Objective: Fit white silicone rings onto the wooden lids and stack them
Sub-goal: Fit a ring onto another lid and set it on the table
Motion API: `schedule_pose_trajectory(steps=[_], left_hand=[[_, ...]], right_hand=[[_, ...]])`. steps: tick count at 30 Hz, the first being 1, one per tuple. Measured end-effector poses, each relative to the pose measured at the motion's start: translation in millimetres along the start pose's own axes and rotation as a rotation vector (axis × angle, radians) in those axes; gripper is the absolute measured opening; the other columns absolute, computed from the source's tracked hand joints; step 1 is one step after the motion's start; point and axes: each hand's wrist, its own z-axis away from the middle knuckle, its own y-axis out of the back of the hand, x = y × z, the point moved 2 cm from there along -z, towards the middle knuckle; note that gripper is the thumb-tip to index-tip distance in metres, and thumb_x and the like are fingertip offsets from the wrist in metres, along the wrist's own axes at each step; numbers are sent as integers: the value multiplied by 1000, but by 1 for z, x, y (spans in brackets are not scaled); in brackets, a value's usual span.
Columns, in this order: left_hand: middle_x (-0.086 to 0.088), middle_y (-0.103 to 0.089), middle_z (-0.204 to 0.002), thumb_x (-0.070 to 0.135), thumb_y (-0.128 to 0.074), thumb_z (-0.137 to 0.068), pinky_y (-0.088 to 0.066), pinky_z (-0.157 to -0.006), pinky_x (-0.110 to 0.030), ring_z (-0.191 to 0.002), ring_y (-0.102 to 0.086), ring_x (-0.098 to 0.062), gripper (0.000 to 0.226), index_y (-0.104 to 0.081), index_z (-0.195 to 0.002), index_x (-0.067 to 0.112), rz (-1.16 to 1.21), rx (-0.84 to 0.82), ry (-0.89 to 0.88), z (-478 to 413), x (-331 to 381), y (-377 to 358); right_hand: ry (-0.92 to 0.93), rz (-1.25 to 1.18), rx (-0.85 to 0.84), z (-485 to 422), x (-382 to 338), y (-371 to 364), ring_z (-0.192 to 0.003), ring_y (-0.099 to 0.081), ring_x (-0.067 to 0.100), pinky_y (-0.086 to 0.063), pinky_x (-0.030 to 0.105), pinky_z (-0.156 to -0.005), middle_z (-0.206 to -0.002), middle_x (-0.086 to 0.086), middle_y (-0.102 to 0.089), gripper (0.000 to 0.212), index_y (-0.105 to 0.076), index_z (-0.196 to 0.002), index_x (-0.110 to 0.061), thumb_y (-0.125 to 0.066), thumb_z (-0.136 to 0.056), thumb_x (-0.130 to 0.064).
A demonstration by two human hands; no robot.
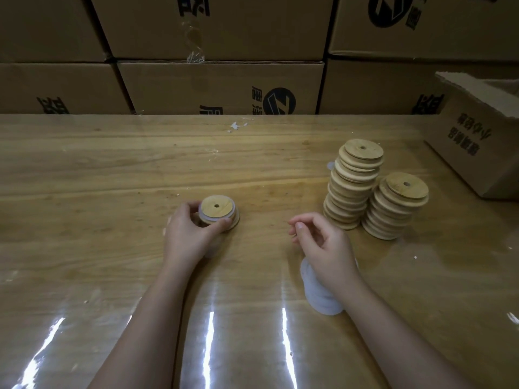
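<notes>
My left hand (191,234) grips a round wooden lid (217,207) with a small centre hole, a white silicone ring around its edge. The lid sits on the wooden table (112,178), possibly on another lid below it. My right hand (320,242) hovers to the right with loosely curled fingers and holds nothing. Under my right wrist lies a pile of white silicone rings (317,293). Two stacks of wooden lids stand at the right: a tall leaning stack (351,186) and a shorter stack (396,206).
Cardboard boxes (219,85) form a wall along the table's far edge. An open cardboard box (477,141) sits at the far right on the table. A glossy clear film covers the tabletop. A loose white ring (330,165) peeks out behind the tall stack.
</notes>
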Motion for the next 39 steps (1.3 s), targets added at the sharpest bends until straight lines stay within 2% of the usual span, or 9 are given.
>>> schedule_pose_trajectory(steps=[3, 6, 11, 14, 20, 27, 31, 39], left_hand=[[5, -61, -106, 48, -82, -60, -40, -97, -48, -110, -52, -22, 60, -59, -109, 22, -137, 31, -45, 1, 1, -1], [-3, -61, -116, 43, -79, -66, -36, -100, -45, -115, -49, -26, 61, -58, -117, 18, -185, 44, -58, 1, 0, -2], [-2, -47, -138, 43, -79, -65, -27, -102, -43, -128, -38, -28, 87, -38, -139, 21, -334, 4, -115, 4, 1, -5], [-4, -48, -138, 44, -78, -66, -28, -101, -42, -128, -38, -29, 86, -37, -139, 23, -393, 6, -126, 3, 1, -6], [-4, -54, -132, 48, -79, -64, -29, -99, -42, -127, -40, -28, 91, -37, -139, 19, -358, 40, -81, 0, -1, -7], [-3, -49, -139, 46, -75, -70, -27, -102, -43, -129, -37, -28, 91, -29, -145, 22, -394, 17, -110, 2, 1, -8], [-1, -52, -134, 36, -74, -74, -24, -103, -40, -128, -39, -25, 78, -36, -141, 23, -258, 23, -84, 2, 3, -4], [-1, -54, -132, 37, -72, -75, -26, -101, -39, -126, -39, -25, 69, -43, -136, 25, -275, 22, -77, 5, 7, -2]], right_hand=[[-4, 5, 1, 0, -1, 0, -74, -65, 7, -55, 26, -70, -78, -4, -67, 29, -65, -86, -29, -54, -91, -2], [-8, 6, -4, 1, -4, 0, -73, -65, 5, -54, 24, -70, -77, -4, -67, 29, -65, -86, -28, -54, -90, -1], [-2, 9, -8, 1, -6, 0, -71, -64, 5, -51, 17, -67, -76, -3, -66, 30, -64, -85, -27, -55, -90, 0], [-1, 14, -8, 1, -6, 0, -72, -64, 7, -51, 17, -68, -75, -4, -66, 30, -64, -85, -28, -55, -90, -1], [-7, 42, -4, 1, -4, 1, -72, -64, 8, -54, 34, -70, -73, -7, -66, 29, -64, -84, -29, -55, -90, -3], [-11, 51, -10, 1, -6, 0, -72, -63, 5, -54, 33, -69, -73, -9, -66, 30, -64, -84, -31, -55, -90, -3], [-8, 59, -9, 1, -8, 0, -72, -64, 8, -54, 35, -70, -73, -9, -66, 28, -65, -85, -29, -55, -90, -3], [-12, 67, -14, 1, -7, 0, -72, -63, 5, -53, 33, -69, -73, -10, -65, 28, -64, -85, -30, -55, -90, -4]])
